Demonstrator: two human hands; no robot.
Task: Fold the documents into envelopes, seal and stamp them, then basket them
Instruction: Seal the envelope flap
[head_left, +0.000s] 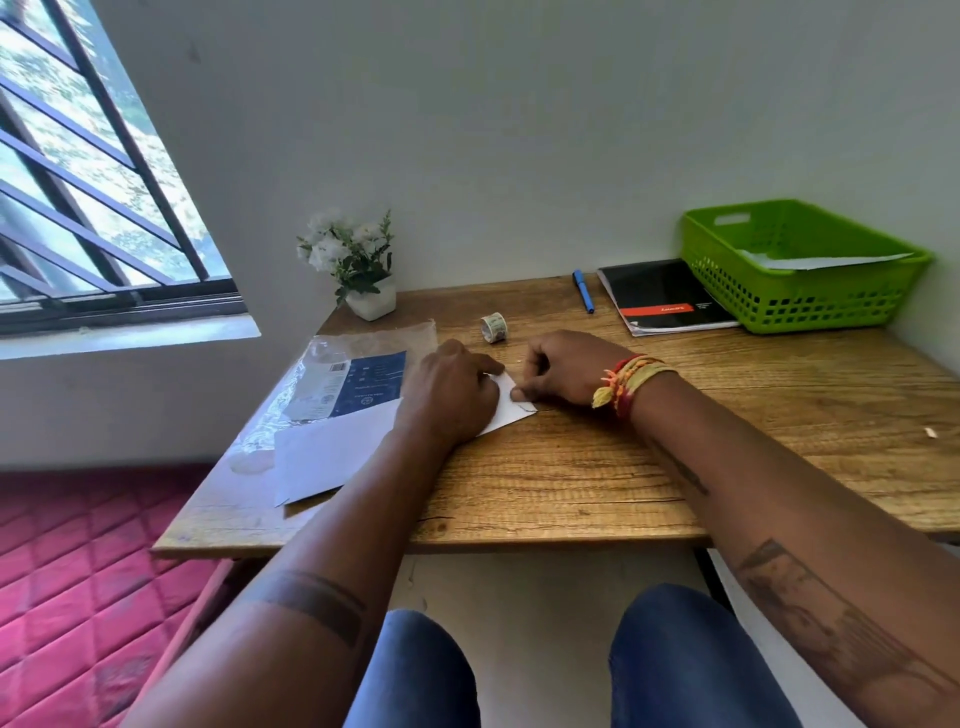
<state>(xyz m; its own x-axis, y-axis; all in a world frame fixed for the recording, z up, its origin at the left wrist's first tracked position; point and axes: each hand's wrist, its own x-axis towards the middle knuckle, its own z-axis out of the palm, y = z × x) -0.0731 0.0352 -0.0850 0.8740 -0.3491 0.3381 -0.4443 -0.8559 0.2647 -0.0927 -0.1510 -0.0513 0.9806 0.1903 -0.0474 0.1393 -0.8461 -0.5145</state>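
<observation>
pressing down on a white envelope (506, 410) at mid-table, the left hand (452, 389) was laid over it, fingers bent onto the paper; the right hand (561, 369) was curled at its near corner, seemingly pinching or pressing something small, exact grip not discernible. a stamp roll (493, 327) was seen just beyond, a green basket (800, 306) well apart at far right. risk judged: the envelope could be skewed or the stamp creased if pressure was uneven on the wooden table (675, 467).

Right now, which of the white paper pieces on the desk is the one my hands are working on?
The small white envelope at the desk's middle, under both hands. The larger white sheets lie untouched to its left, and another sheet sits in the green basket.
</observation>
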